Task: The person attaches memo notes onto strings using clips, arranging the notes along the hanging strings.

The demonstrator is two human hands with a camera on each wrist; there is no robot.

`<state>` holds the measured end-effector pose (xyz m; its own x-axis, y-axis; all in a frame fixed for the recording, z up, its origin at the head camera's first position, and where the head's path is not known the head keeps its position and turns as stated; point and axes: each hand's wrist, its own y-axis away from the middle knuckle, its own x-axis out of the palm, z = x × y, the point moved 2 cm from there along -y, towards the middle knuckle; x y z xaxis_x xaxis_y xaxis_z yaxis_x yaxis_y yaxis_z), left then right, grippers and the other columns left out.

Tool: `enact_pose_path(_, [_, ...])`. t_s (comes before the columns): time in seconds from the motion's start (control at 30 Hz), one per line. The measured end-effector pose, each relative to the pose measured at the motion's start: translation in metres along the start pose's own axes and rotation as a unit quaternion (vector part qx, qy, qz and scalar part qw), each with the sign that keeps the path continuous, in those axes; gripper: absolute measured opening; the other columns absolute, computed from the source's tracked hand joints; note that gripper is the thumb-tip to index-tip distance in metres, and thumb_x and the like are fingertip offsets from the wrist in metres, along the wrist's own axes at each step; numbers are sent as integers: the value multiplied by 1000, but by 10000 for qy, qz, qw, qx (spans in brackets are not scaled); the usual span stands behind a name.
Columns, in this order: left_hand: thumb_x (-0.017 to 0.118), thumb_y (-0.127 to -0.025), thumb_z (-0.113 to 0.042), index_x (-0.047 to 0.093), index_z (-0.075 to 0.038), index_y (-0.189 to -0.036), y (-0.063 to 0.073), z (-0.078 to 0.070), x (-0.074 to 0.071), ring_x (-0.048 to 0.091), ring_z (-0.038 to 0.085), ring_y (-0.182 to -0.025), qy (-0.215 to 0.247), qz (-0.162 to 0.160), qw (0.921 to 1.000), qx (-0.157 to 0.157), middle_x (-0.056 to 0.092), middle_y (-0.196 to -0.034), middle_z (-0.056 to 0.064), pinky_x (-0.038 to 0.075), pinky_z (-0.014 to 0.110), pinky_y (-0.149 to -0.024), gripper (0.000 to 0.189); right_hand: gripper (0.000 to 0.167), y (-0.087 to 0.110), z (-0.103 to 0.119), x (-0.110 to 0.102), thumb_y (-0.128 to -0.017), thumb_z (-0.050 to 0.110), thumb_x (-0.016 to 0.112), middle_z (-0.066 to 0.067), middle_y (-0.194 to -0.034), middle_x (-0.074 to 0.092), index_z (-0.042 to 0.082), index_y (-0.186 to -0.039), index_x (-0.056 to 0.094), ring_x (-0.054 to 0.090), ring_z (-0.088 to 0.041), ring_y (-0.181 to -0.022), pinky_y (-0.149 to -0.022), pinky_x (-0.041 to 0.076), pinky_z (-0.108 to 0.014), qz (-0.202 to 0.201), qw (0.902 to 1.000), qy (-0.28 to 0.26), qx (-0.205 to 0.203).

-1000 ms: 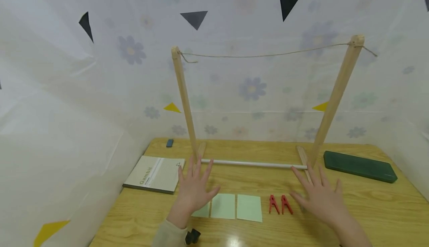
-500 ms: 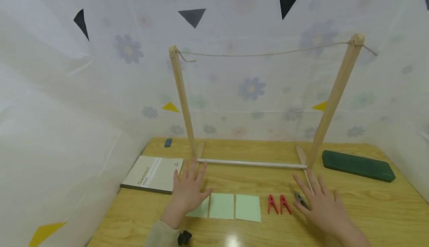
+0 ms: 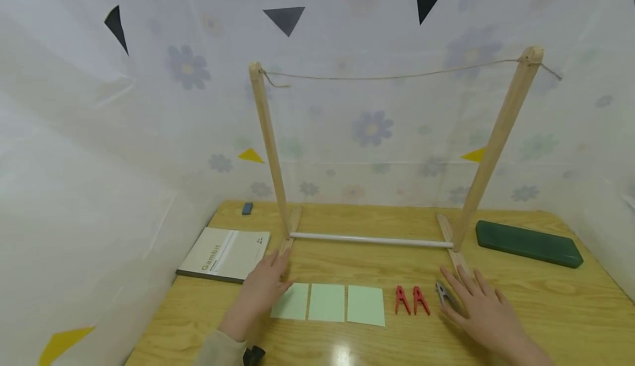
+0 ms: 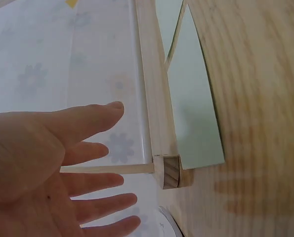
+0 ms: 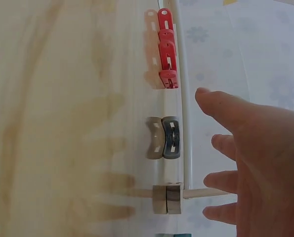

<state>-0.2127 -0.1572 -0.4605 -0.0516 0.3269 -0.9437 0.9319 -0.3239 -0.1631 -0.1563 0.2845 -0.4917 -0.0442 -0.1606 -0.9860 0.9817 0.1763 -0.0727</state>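
Note:
My left hand (image 3: 260,286) hovers beside the notebook and near the leftmost pale green paper square (image 3: 290,301), its fingers straight and holding nothing. My right hand (image 3: 488,313) is held over the table just right of a grey clothespin (image 3: 445,295), fingers spread and holding nothing. Two red clothespins (image 3: 420,301) lie to the left of the grey one. Two more green squares (image 3: 366,305) complete a row with the first. Behind the hands stands a wooden frame: a left post (image 3: 270,151), a right post (image 3: 498,145), a twine (image 3: 377,78) between their tops and a white rod (image 3: 372,240) low down.
A notebook (image 3: 225,253) lies on the left of the wooden table (image 3: 322,349), with a small blue block (image 3: 247,208) behind it. At the back right is a long dark green case (image 3: 529,243). A flower-patterned white sheet (image 3: 327,35) encloses the table's back and sides.
My left hand has moved left and lower, and its spread fingers have drawn together. My right hand has shifted slightly right and down, leaving the grey clothespin in sight.

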Motion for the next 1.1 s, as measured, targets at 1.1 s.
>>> enact_pose_path(1.1, [81,-74,4,70,3,-100,1,30,4,63,19,-79,2476,741,9616,-920,72,-95,11,50,26,-65,28,71,-3,-10,-4,-75,71,68,-16,-119,65,15,-119,69,60,-43,-106,-79,50,-62,-43,9999,54,-135])
